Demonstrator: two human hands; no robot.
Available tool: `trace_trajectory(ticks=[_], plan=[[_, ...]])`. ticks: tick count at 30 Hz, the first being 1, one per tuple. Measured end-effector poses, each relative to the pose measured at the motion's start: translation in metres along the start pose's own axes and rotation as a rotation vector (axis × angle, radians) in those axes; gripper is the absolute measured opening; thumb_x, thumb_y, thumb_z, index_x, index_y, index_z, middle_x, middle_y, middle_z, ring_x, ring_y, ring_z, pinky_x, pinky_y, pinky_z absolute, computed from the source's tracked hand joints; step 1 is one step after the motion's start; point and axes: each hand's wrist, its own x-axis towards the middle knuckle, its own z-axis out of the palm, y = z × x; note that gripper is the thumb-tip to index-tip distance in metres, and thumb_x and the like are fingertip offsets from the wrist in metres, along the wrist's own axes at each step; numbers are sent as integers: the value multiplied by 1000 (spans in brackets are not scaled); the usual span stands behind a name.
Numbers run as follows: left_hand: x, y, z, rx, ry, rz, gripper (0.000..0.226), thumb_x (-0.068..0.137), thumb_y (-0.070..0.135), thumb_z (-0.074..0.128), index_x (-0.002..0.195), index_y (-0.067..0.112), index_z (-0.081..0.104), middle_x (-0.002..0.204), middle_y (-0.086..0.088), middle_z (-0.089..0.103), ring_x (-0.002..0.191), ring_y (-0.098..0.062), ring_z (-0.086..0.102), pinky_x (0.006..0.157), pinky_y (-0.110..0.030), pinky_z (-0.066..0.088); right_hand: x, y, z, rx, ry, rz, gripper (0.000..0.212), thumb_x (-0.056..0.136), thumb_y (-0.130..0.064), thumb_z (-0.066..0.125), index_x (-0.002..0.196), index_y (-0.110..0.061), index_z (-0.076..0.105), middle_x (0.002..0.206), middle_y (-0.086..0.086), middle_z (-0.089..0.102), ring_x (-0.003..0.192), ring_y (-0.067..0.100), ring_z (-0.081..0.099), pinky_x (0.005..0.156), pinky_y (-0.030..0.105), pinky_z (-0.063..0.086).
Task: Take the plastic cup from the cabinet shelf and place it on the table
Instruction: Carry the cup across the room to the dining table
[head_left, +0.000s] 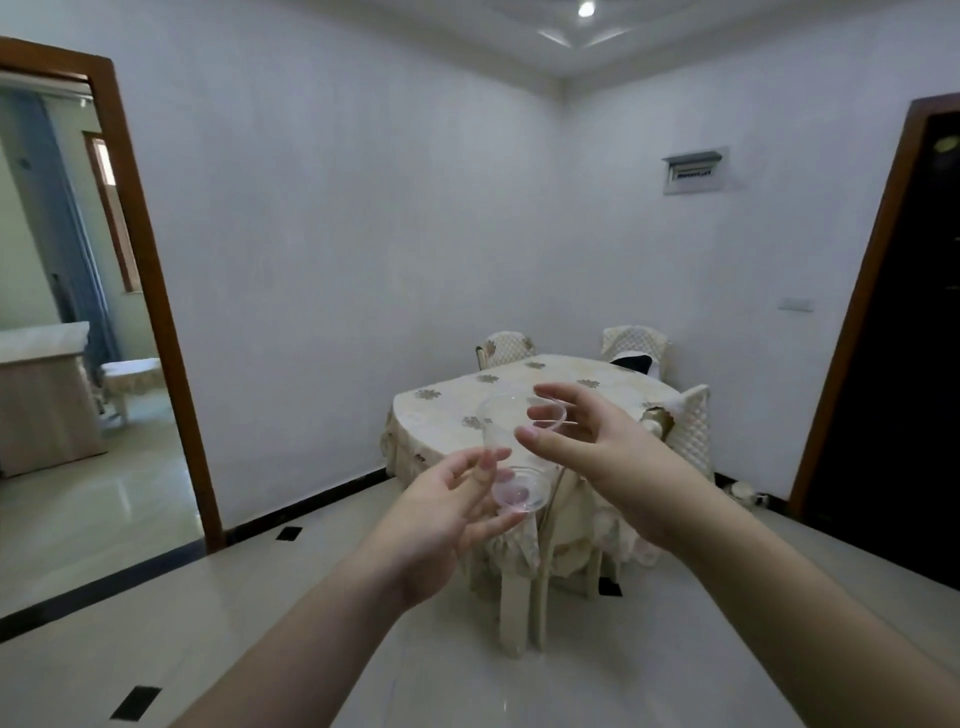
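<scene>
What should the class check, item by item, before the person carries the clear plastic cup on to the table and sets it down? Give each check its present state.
1. Cup in hand: the plastic cup is held by the left hand near its base and the right hand at its rim. Ok.
2. Cup out of the cabinet: it is in mid-air, no shelf in view. Ok.
3. Cup upright: it is tilted, base towards the camera. Not ok.
4. Landing spot: the near part of the table shows bare patterned cloth. Ok.
5. Path: the floor ahead looks free. Ok.
6. Cup empty: cannot tell.
</scene>
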Motion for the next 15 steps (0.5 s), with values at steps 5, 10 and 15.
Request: trace_trajectory(ticks=[5,10,15], plan=[[65,-7,-10,20,56,0,43,82,35,63,117,10,63,124,-22,58,104,-28,69,74,-29,59,65,37,-23,4,-27,10,73,66,-55,76,131,-36,49,121,-12,60,98,-8,61,87,24,48],[109,-8,-37,20,130,-27,44,80,34,64,116,8,62,126,-24,58,104,-32,68,73,-29,59,125,69,-14,70,-106,55,72,65,-56,77,129,-39,49,121,-9,59,106,2,59,83,24,46],[145,-2,-83,40,203,-33,34,92,28,59,119,7,61,130,-25,56,107,-33,66,79,-32,60,187,93,13,135,-165,81,65,67,-49,78,125,-38,51,121,-3,60,104,7,63,92,30,48]])
